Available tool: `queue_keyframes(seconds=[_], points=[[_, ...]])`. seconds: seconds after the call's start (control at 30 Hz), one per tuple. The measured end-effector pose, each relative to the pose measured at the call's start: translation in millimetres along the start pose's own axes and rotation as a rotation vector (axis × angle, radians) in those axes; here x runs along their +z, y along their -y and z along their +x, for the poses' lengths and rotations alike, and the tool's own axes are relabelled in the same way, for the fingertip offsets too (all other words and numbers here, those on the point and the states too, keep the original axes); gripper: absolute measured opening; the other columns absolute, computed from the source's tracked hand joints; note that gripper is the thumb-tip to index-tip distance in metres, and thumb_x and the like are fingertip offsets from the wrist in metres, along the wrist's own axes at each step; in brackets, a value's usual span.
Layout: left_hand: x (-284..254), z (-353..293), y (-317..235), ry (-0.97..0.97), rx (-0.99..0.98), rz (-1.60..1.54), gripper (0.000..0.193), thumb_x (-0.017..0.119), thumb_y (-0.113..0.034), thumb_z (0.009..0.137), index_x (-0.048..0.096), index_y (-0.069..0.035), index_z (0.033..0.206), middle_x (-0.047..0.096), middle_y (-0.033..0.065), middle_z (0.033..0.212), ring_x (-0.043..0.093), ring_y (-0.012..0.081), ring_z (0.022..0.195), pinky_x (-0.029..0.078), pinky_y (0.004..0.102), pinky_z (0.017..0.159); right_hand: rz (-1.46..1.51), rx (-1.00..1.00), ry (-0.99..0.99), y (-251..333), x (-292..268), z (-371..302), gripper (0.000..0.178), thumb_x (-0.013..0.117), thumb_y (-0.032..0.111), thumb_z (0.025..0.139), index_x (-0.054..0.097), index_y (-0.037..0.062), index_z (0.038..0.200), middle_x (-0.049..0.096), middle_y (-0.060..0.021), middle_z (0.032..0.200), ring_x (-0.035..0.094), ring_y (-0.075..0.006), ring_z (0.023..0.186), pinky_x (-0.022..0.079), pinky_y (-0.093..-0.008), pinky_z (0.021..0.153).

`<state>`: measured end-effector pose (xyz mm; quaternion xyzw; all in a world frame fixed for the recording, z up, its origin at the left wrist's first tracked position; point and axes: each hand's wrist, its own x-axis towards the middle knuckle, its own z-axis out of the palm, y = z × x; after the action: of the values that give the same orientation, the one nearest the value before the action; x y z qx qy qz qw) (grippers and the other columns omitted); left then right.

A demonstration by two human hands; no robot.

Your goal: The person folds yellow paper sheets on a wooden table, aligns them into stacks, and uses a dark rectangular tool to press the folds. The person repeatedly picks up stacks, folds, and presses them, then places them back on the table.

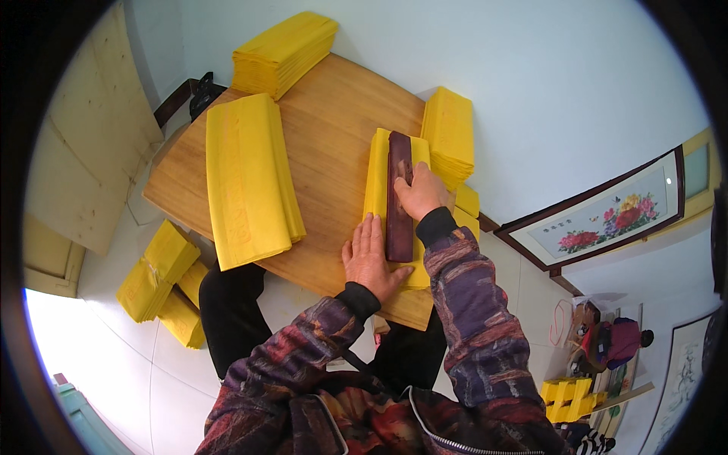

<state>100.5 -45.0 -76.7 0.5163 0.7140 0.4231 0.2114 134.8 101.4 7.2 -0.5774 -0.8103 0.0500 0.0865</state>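
A long, narrow dark red-brown block [400, 235] lies lengthwise on a stack of yellow paper [376, 182] at the right side of the wooden table. My right hand [423, 193] is closed round the middle of the block, at what looks like a raised grip that the fingers partly hide. Just left of the block's lower end, my left hand [368, 262] rests flat on the near part of the stack. Its fingers are stretched out and its thumb points right. A thicker folded stack of yellow paper [246, 182] with faint imprinted marks lies on the table's left, overhanging the near edge.
Another yellow stack [284, 53] stands at the table's far corner, and one more [449, 133] sits against the wall on the right. Tied yellow bundles [159, 269] lie on the floor at left. A framed flower picture [599, 216] leans at right. Bare table wood [334, 152] separates the stacks.
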Motion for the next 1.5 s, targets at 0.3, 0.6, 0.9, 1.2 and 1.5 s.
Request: queue_keyframes(seconds=[0.3, 0.6, 0.9, 1.2, 1.5], points=[[0.0, 0.6, 0.4, 0.001, 0.01, 0.025, 0.103, 0.077, -0.038, 0.062, 0.02, -0.003, 0.14, 0.025, 0.0185, 0.144, 0.024, 0.032, 0.133, 0.021, 0.0504, 0.104, 0.019, -0.027, 0.0, -1.3, 12.3, 1.0, 0.036, 0.057, 0.03, 0.077, 0.053, -0.0029, 0.092, 0.061, -0.0274, 0.087, 0.059, -0.0419, 0.086, 0.046, -0.0471, 0.077], [1.5, 1.0, 2.8, -0.008, 0.029, 0.006, 0.098, 0.076, -0.033, 0.063, 0.022, -0.004, 0.14, 0.025, 0.0197, 0.144, 0.025, 0.0349, 0.132, 0.02, 0.0525, 0.104, -0.055, 0.061, 0.086, 13.8, 25.2, -1.0, 0.037, 0.055, 0.03, 0.08, 0.05, -0.0013, 0.098, 0.063, -0.0245, 0.091, 0.061, -0.0391, 0.087, 0.048, -0.0466, 0.077], [6.6, 0.4, 6.8, 0.01, 0.052, 0.007, 0.099, 0.076, -0.033, 0.064, 0.021, -0.003, 0.14, 0.022, 0.021, 0.144, 0.025, 0.0359, 0.132, 0.019, 0.0505, 0.105, 0.038, 0.082, 0.116, 0.9, 29.4, 5.9, 0.039, 0.054, 0.03, 0.078, 0.049, -0.0037, 0.098, 0.061, -0.0277, 0.088, 0.06, -0.0415, 0.085, 0.047, -0.0475, 0.077], [10.6, -0.3, 10.3, -0.011, 0.056, -0.043, 0.099, 0.076, -0.031, 0.063, 0.02, -0.004, 0.141, 0.02, 0.0196, 0.145, 0.023, 0.0355, 0.132, 0.017, 0.0507, 0.105, 0.001, 0.079, 0.136, 2.6, 29.6, 5.7, 0.038, 0.055, 0.029, 0.079, 0.048, -0.0003, 0.102, 0.062, -0.0256, 0.09, 0.061, -0.0403, 0.086, 0.047, -0.0474, 0.078], [12.7, -1.2, 14.0, -0.038, 0.082, -0.035, 0.099, 0.075, -0.031, 0.064, 0.019, -0.004, 0.141, 0.024, 0.0214, 0.143, 0.028, 0.0384, 0.129, 0.021, 0.0486, 0.105, 0.078, 0.101, 0.067, 1.5, 32.7, -2.1, 0.039, 0.054, 0.031, 0.079, 0.049, 0.0003, 0.102, 0.063, -0.0253, 0.09, 0.06, -0.0403, 0.086, 0.047, -0.0474, 0.078]])
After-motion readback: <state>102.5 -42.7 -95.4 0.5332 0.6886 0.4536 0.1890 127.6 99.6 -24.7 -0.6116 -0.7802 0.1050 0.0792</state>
